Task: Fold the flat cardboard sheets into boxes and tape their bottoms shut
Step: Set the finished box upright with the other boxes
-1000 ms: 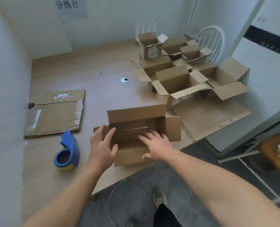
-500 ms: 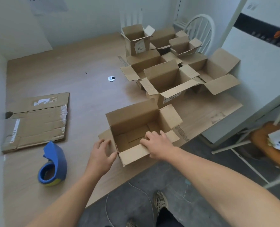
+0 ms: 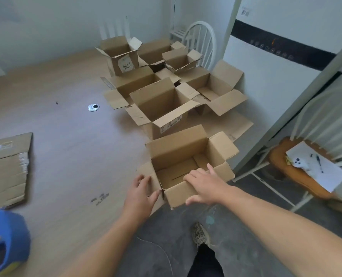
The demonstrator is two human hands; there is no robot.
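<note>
An upright open cardboard box [image 3: 178, 154] stands at the near right edge of the wooden table [image 3: 66, 148], its top flaps spread. My right hand [image 3: 204, 184] lies over the near flap with fingers straight, reaching onto the rim. My left hand [image 3: 140, 194] presses flat against the box's left near corner and left flap. A flat cardboard sheet [image 3: 5, 168] lies at the table's left. A blue tape dispenser [image 3: 6, 240] sits at the near left corner.
Several folded open boxes [image 3: 160, 100] crowd the table's far right, one labelled 1786 [image 3: 120, 54]. A metal grommet [image 3: 93, 107] sits mid-table. A white chair [image 3: 202, 43] stands behind, a white appliance [image 3: 276, 76] to the right, a wooden chair with papers [image 3: 306, 172] beside it.
The box has slid to the right along the table's near edge toward the other boxes, with both hands moving along on it. The view has swung right too.
</note>
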